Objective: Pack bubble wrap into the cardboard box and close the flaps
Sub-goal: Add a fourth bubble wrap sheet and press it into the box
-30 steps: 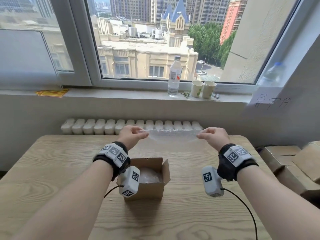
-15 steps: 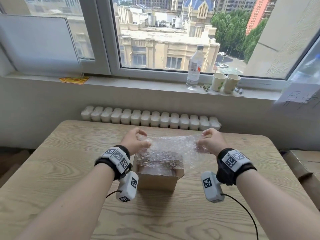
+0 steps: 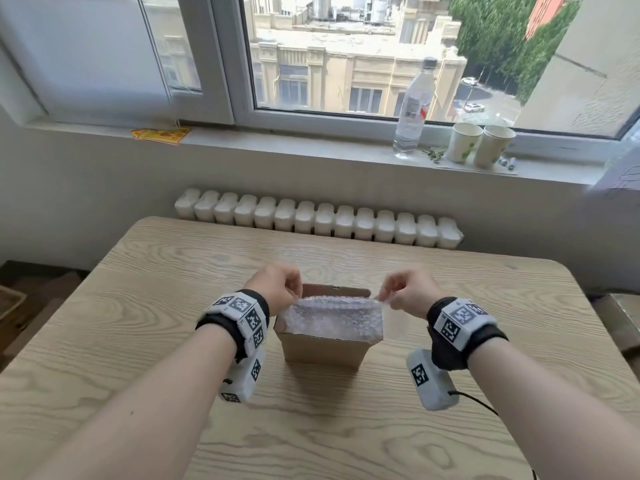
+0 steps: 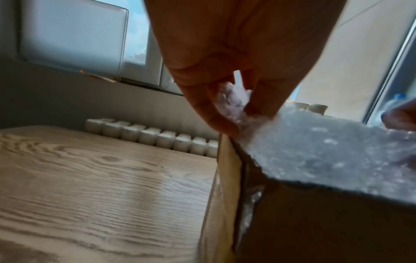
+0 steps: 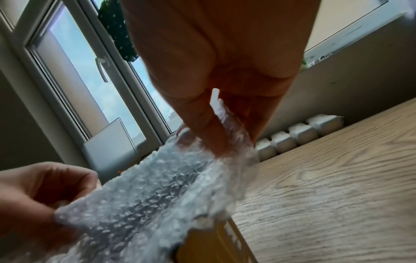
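Note:
A small brown cardboard box (image 3: 323,351) stands open on the wooden table (image 3: 138,323), its far flap upright. A clear sheet of bubble wrap (image 3: 332,318) lies spread over the box's open top. My left hand (image 3: 277,289) pinches the sheet's far left corner and my right hand (image 3: 401,294) pinches its far right corner. The left wrist view shows finger and thumb nipping the bubble wrap (image 4: 234,103) just above the box (image 4: 315,222) corner. The right wrist view shows the bubble wrap (image 5: 157,186) stretched between my right hand (image 5: 223,135) and my left hand (image 5: 38,192).
A white radiator (image 3: 318,221) runs behind the table's far edge. On the windowsill stand a plastic water bottle (image 3: 414,109) and two paper cups (image 3: 479,143), with a yellow packet (image 3: 161,135) at the left. Cardboard shows at the far right (image 3: 620,327).
Both hands came down and nearer with the bubble wrap, from held out flat above the table to spread over the box's open top. The head view tilted down and closer.

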A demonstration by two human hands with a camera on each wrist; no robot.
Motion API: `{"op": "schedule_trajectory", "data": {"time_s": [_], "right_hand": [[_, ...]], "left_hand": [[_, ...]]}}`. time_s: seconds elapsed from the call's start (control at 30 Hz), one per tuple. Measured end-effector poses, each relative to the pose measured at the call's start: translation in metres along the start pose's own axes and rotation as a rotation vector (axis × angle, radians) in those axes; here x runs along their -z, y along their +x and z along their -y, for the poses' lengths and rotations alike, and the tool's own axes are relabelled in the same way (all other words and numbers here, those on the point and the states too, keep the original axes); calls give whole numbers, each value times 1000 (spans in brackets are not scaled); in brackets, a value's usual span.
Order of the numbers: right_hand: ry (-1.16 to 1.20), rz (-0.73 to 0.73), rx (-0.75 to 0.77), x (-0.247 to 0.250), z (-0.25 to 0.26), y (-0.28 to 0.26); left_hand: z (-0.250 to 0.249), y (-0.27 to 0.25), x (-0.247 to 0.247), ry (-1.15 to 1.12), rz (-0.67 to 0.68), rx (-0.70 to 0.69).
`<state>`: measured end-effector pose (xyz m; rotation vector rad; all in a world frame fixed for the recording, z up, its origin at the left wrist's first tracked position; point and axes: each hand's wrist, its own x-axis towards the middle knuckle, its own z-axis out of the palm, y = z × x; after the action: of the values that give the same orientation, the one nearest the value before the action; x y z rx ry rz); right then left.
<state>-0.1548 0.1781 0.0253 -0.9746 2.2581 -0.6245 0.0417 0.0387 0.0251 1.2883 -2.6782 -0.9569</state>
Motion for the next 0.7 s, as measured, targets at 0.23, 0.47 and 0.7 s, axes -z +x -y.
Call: {"op": "schedule_trajectory", "data": {"time_s": [0.23, 0.47, 0.7], "right_hand": [[-267, 73, 91, -7, 17, -12], [-252, 46, 193, -25, 33, -16], [-212, 113, 88, -29, 37, -15]], "left_hand": [[-10, -5, -5, 456, 211, -44], [-12, -2, -14, 618, 115, -203], [-9, 1, -21, 687, 228, -194]]}}
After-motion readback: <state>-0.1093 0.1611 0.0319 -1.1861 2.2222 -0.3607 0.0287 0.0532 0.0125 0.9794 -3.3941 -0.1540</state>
